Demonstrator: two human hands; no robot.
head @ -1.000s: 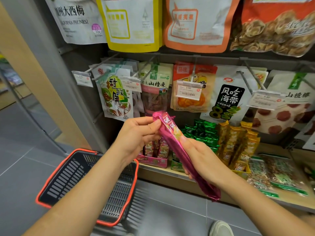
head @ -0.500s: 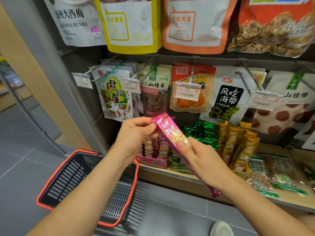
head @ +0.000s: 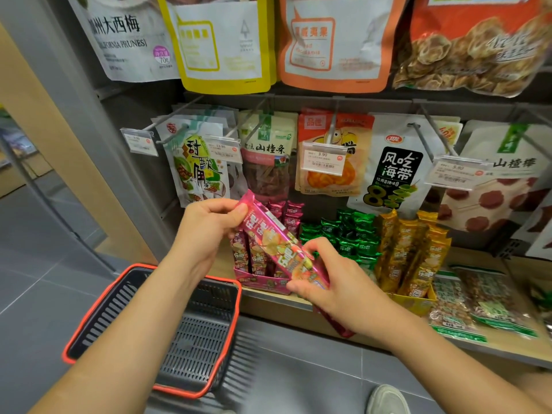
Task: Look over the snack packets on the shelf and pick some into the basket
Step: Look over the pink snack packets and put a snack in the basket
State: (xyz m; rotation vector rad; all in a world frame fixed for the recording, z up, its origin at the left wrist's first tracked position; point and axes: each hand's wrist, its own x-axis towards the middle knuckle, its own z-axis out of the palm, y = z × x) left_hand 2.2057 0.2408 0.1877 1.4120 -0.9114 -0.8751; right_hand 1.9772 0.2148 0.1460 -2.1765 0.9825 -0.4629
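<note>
Early stage: my left grip point(head: 209, 225) pinches the top of the pink snack packet point(head: 273, 240), my right grip point(head: 334, 282) clasps it lower down; the basket point(head: 89, 321) beneath both shows nothing picked.

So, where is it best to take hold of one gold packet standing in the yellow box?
Pinch its crimped top end, coming from above. The gold packets stand nearly upright and close together, and the wall of the yellow box hides their lower ends, so only the tops are free to grip.

Bright even light, edges bowed, basket blurred
</note>
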